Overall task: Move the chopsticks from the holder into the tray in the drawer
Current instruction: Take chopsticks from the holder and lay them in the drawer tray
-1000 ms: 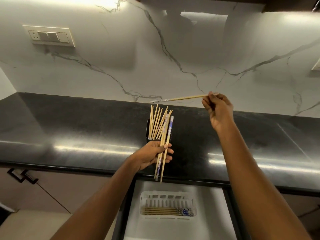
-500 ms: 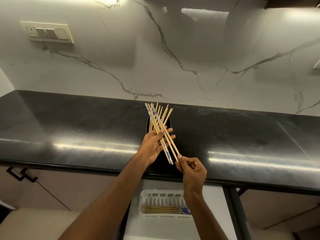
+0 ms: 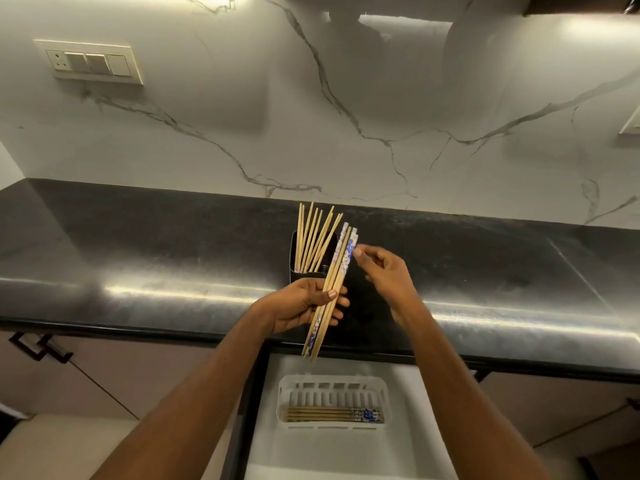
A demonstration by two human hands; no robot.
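We note a polished black stone counter (image 3: 145,258) with a glossy streak of reflected light along its front edge, backed by a white marble-look wall (image 3: 311,133) veined in grey, with a cream switch plate (image 3: 90,62) at upper left. A black, straight-sided holder (image 3: 298,268) stands on the counter near the front edge, with thin, pale wooden chopsticks in the holder (image 3: 313,239) fanning upward from it. Below the counter edge a white drawer (image 3: 415,427) is pulled out; inside sits a white plastic tray (image 3: 332,386) with a slotted back wall and rounded corners, and chopsticks in the tray (image 3: 332,414) lie flat, side by side, blue-patterned ends to the right. The counter is bare on both sides of the holder, and the tray floor behind the laid sticks is free. The left hand (image 3: 301,306) is closed around a bundle of chopsticks (image 3: 330,292), thumb pressed across the front; the bundle tilts, patterned blue-and-white ends up and to the right, plain tips hanging past the counter edge above the tray. The right hand (image 3: 384,271) hovers just right of the bundle, fingers loosely curled and parted, index fingertip (image 3: 356,252) touching or nearly touching the patterned upper ends; we cannot tell which. It holds nothing itself.
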